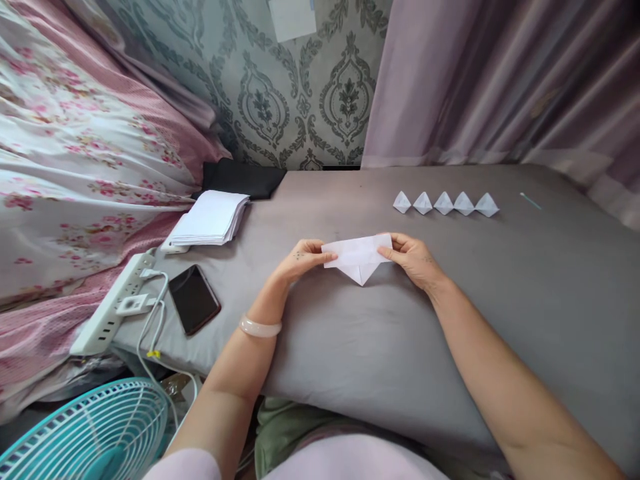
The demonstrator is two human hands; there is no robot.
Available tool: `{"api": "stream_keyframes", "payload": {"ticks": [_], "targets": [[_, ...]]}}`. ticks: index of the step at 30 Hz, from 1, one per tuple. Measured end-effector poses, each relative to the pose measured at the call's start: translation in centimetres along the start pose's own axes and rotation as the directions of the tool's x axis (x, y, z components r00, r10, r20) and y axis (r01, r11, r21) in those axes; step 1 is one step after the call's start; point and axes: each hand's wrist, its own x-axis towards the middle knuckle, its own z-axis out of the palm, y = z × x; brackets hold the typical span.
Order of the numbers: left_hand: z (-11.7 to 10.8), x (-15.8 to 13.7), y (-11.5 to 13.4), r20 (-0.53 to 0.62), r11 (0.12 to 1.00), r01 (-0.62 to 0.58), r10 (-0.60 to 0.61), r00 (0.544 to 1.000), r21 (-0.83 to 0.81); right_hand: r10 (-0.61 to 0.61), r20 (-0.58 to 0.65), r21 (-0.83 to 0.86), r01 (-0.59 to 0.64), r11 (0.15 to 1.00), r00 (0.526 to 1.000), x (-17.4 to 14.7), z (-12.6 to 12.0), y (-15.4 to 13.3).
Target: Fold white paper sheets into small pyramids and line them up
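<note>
Between my two hands is a partly folded sheet of white paper, a wide band on top with a triangular point hanging toward me. My left hand pinches its left end, thumb on the front and fingers behind. At the right end my right hand grips it the same way. The paper is held just above the grey cloth. Farther back on the right, several small folded white paper pieces stand in a row.
A stack of white paper lies at the left, with a black flat item behind it. Nearer are a phone and a white power strip with cables. A turquoise fan stands lower left. A thin stick lies far right.
</note>
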Motion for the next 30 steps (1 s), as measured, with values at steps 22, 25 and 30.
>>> {"api": "stream_keyframes", "payload": {"ticks": [22,25,30], "targets": [[1.1,1.5,-1.5,0.350,-0.113,-0.352,0.573,0.741,0.929,-0.519,0.483,-0.850,0.519,-0.087,0.705,-0.3,-1.1,1.1],[1.2,1.5,-1.7,0.382,-0.093,-0.384,0.462,0.801,0.918,-0.398,0.489,-0.853,0.522,-0.029,0.776,-0.5,-1.2,1.5],[1.0,1.1,-2.0,0.275,0.202,-0.377,0.403,0.873,0.904,-0.273,0.398,-0.871,0.454,0.188,0.876,-1.0,-1.6,1.2]]}}
